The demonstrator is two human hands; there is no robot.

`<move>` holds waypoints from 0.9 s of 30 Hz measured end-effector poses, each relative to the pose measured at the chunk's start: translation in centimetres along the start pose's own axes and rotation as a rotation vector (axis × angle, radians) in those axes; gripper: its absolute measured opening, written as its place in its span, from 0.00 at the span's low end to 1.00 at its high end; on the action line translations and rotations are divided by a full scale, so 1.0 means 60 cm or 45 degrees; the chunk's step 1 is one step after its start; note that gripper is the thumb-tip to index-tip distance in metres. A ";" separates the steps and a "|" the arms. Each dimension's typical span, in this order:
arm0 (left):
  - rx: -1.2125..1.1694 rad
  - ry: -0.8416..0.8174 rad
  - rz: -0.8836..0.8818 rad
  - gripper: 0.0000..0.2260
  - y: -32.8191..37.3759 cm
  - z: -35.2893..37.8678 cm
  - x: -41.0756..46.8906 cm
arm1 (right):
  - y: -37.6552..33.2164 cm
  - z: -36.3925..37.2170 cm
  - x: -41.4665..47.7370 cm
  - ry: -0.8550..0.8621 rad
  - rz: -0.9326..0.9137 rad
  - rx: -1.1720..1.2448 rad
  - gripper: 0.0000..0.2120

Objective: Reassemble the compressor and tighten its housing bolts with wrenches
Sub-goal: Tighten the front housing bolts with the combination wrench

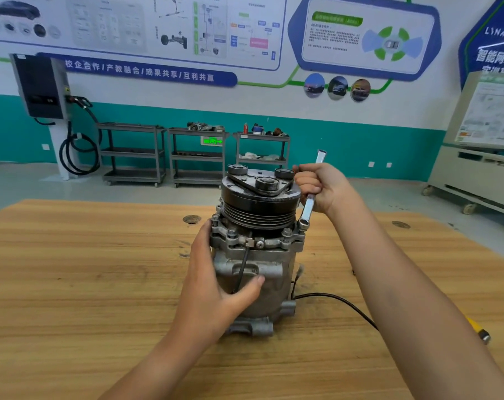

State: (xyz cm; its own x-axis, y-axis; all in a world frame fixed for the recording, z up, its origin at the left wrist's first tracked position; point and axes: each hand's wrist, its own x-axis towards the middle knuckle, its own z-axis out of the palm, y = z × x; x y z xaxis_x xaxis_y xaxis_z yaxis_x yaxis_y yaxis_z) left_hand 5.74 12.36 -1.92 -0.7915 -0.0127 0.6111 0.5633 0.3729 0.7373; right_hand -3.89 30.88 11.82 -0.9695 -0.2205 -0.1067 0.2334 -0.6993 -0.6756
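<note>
- Grey cast-metal compressor (pixel 274 264) stands upright near the middle of the light wooden plank table (pixel 72 284). Its long axis is vertical, with the pulley end up and the mounting lugs down on the wood.
- The top end is a black ribbed pulley (pixel 259 210), round with several V-grooves. It is capped by a flat clutch plate (pixel 266 183) with raised round bosses.
- The body below is rough, dull, scuffed aluminium, roughly cylindrical. A bolted flange ring sits just under the pulley.
- Silver hex bolts (pixel 287 232) stand upright around the flange. A small screw clamp at the front pins a thin black wire that runs down the body.
- Left hand (pixel 213 293) grips the compressor body from the left. The thumb lies across the front face and the fingers run up the left side to the flange.
- Right hand (pixel 321 187) is fisted round a slim bright-steel wrench (pixel 307 209), just right of the pulley.
- The wrench's long axis is steep, near vertical, with the top leaning slightly right. Its upper tip sticks out above the fist.
- The wrench's lower ring end sits at a bolt on the right side of the flange. Cannot tell how fully it is seated.
- Black rubber cable (pixel 340 298) leaves the lower right of the body and curves right across the table, passing behind the right forearm.
- Yellow-handled tool (pixel 476 326) lies at the right table edge, mostly hidden by the forearm.
- Three grey metal shelf trolleys (pixel 197 155) stand against the teal wall. The middle and right ones carry small parts on top.
</note>
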 end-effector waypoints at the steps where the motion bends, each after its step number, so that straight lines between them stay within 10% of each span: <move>1: -0.004 0.008 0.003 0.42 0.001 0.000 0.000 | 0.006 0.003 0.003 0.031 -0.027 -0.021 0.19; 5: -0.002 0.014 -0.010 0.42 0.002 0.002 0.000 | 0.020 0.008 0.014 0.120 -0.124 -0.135 0.36; 14: -0.001 0.030 -0.018 0.43 0.002 0.004 -0.002 | 0.028 -0.057 -0.012 0.078 -0.178 0.535 0.16; 27: 0.007 0.020 -0.052 0.45 0.008 0.004 -0.002 | 0.078 -0.065 -0.107 0.501 -0.948 0.486 0.07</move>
State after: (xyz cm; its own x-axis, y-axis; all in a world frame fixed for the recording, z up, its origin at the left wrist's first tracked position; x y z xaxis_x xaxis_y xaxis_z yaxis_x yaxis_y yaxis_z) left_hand 6.03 12.79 -1.70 -0.8099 -0.0425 0.5850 0.5293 0.3768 0.7602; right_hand 3.14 31.67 6.51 -0.8185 0.5738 -0.0286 -0.5193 -0.7601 -0.3906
